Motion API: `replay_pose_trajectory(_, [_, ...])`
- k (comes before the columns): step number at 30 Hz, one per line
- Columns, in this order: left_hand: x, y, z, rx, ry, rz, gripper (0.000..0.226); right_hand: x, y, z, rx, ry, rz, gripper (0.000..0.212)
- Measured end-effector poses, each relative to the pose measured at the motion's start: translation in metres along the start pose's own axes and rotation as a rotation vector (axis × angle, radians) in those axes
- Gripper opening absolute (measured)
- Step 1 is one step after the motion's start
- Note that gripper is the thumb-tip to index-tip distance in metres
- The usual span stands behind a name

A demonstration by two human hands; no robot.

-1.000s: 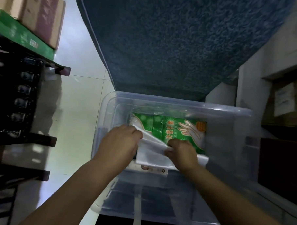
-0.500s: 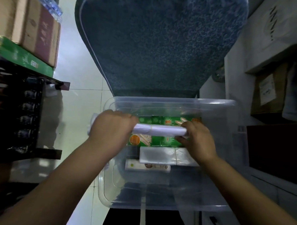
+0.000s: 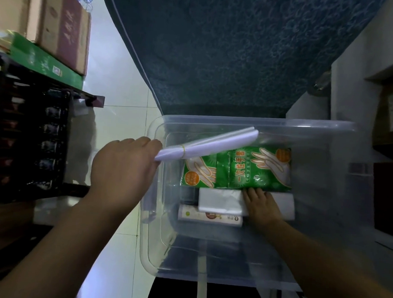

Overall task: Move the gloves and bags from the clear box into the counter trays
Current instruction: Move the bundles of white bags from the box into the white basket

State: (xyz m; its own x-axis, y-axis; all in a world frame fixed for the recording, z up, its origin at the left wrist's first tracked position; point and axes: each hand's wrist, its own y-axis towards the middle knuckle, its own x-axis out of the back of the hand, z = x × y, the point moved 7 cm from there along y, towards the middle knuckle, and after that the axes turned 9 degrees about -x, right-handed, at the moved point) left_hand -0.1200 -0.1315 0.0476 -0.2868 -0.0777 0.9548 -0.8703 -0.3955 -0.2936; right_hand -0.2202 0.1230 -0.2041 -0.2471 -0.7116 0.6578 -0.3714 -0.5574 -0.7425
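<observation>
A clear plastic box [image 3: 259, 123] stands on the floor below me. My left hand [image 3: 125, 166] grips one end of a white bundle of bags [image 3: 213, 144] bound with a rubber band, lifted over the box's left rim. Inside lie two green glove packets [image 3: 237, 171] side by side. In front of them is a white stack of bags [image 3: 220, 200], and my right hand [image 3: 261, 204] lies on it with fingers reaching the glove packets. A white labelled roll [image 3: 209, 216] lies nearest me.
A dark blue patterned mat [image 3: 229, 49] spreads behind the box. On the left, a dark rack [image 3: 29, 137] carries cardboard cartons [image 3: 59, 25]. White cabinets and shelves [image 3: 351, 88] stand on the right. Pale floor tiles [image 3: 120, 123] show between rack and box.
My right hand let go of the white bundle and dropped into the box onto the bag stack. My left hand now carries the bundle alone, swung toward the left.
</observation>
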Motion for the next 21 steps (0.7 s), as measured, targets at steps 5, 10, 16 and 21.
replay_pose_trajectory(5, [-0.003,-0.008,0.007,0.043,-0.041,-0.002,0.005,0.009,0.002,0.001,0.034,0.008,-0.061,0.049])
replay_pose_trajectory(10, [0.005,-0.021,0.007,0.062,-0.087,-0.035,0.004,0.021,-0.011,-0.008,0.007,0.008,-0.05,0.034])
replay_pose_trajectory(16, [0.026,-0.045,0.003,0.06,-0.185,-0.09,0.004,0.064,-0.055,-0.021,-0.06,0.059,-0.126,0.033])
replay_pose_trajectory(21, [0.059,-0.076,0.007,0.022,-0.266,-0.159,0.006,0.127,-0.144,-0.031,-0.188,0.247,-0.331,0.027])
